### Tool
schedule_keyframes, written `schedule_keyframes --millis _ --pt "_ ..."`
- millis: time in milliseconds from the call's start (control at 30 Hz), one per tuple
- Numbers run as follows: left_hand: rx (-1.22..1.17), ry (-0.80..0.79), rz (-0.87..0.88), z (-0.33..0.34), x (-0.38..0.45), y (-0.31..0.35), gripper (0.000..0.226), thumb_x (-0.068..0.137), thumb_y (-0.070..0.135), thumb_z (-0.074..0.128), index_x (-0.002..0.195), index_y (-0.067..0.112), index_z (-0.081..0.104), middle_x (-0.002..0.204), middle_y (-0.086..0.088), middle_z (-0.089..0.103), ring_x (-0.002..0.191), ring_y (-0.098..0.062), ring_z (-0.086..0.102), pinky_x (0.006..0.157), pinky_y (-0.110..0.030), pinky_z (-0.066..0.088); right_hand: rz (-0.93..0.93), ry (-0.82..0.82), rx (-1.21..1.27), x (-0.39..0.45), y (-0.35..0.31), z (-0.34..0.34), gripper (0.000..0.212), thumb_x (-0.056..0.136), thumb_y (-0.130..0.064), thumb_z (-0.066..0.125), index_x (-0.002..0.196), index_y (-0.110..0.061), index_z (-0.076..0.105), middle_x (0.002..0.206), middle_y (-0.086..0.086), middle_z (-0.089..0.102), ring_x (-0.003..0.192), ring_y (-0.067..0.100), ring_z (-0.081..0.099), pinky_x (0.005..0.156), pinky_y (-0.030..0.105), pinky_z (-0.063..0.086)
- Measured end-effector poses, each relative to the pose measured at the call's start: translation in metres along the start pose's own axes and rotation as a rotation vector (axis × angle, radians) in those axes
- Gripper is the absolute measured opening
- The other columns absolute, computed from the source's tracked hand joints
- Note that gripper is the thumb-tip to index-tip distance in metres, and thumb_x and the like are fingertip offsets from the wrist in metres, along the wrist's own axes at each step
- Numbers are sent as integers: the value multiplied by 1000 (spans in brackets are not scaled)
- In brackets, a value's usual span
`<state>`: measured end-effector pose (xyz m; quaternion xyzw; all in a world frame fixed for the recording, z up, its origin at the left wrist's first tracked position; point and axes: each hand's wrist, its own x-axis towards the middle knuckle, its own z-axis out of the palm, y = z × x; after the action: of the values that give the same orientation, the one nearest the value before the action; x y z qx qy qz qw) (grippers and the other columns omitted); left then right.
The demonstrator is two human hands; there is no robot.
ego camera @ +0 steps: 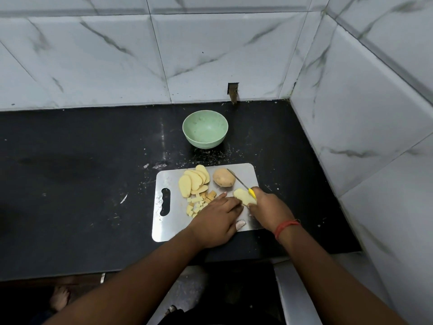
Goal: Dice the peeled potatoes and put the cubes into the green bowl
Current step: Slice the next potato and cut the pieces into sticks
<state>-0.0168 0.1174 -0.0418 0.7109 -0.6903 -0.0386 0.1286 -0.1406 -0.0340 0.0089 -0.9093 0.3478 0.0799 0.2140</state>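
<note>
A steel board (pixel 203 227) lies on the black table (pixel 82 184), near its front edge. The left hand (pixel 216 220) lies flat on the board with fingers straight, the fingertips at the near end of a peeled potato piece (pixel 243 197); it grips nothing that can be seen. Whether the fingertips press the piece or only touch it is hard to tell, since the hand covers that end.

The right hand (pixel 269 208) is clenched round a knife (pixel 242 184). Only a sliver of the yellow handle shows above the knuckles; the rest is hidden in the fist. The thin blade points away and to the left, passing over the edge of a whole potato (pixel 223 177) that sits at the far side of the board. This potato looks brownish, and whether it is peeled cannot be told.

Left of it a fan of pale slices (pixel 193 181) overlaps, and below them a scatter of small cubes (pixel 198 204) lies on the board, some partly covered by the left hand. A few cubes look darker.

The green bowl (pixel 205 129) stands on the table beyond the board, well apart from the cubes. A red thread (pixel 285 227) circles the right wrist.
</note>
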Motion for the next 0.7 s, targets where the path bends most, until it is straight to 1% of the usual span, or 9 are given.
schedule_keyframes --millis 100,167,233,300,333,400,467,600,700 --pt "17 7 69 0 0 3 51 106 45 41 139 10 61 143 -8 55 132 -26 48 125 -45 19 -29 -36 20 5 10 -8 23 90 -24 53 112 -27 49 88 4 65 79 26 62 73 38 53" --pt "61 62 64 3 -1 7 50 106 44 41 137 10 62 143 -9 55 133 -26 47 125 -49 21 -50 -67 32 8 15 -13 20 86 -19 52 105 -27 51 84 1 65 77 25 62 73 38 53" --pt "103 120 -50 5 -2 13 54 106 47 38 138 9 60 142 -12 54 135 -27 47 125 -49 19 -57 -82 55 9 18 -17 20 84 -16 51 101 -26 51 83 0 64 76 24 62 71 37 53" --pt "147 132 -169 7 -4 15 58 106 50 36 139 8 59 139 -12 54 134 -29 48 126 -48 18 -32 -41 118 9 20 -19 23 86 -18 53 106 -29 52 86 -6 63 74 20 62 69 34 52" --pt "166 123 -194 9 -6 16 59 106 51 36 139 7 59 137 -12 55 134 -29 48 126 -48 20 -7 1 138 8 22 -18 24 87 -20 54 110 -28 52 87 -7 63 73 18 61 68 32 51" --pt "191 95 -201 12 -9 16 62 106 53 34 140 7 59 138 -12 56 135 -30 48 124 -50 25 51 71 120 6 26 -15 21 90 -24 56 110 -24 50 87 -2 63 71 18 60 65 31 49" --pt "197 67 -203 15 -10 16 64 106 54 31 143 8 56 145 -12 54 140 -30 44 124 -51 25 90 90 68 2 27 -9 18 92 -26 56 108 -20 50 90 3 64 74 22 58 65 31 46" --pt "193 26 -212 18 -9 18 70 107 56 21 148 9 52 151 -10 50 146 -28 38 125 -52 21 82 107 38 0 25 2 16 93 -27 55 106 -20 48 90 5 66 82 27 65 71 37 54" --pt "192 18 -207 19 -9 16 71 107 56 18 148 8 52 151 -9 51 146 -28 39 125 -53 21 76 142 25 1 24 4 17 92 -29 55 107 -23 48 89 5 67 83 28 66 71 38 54"
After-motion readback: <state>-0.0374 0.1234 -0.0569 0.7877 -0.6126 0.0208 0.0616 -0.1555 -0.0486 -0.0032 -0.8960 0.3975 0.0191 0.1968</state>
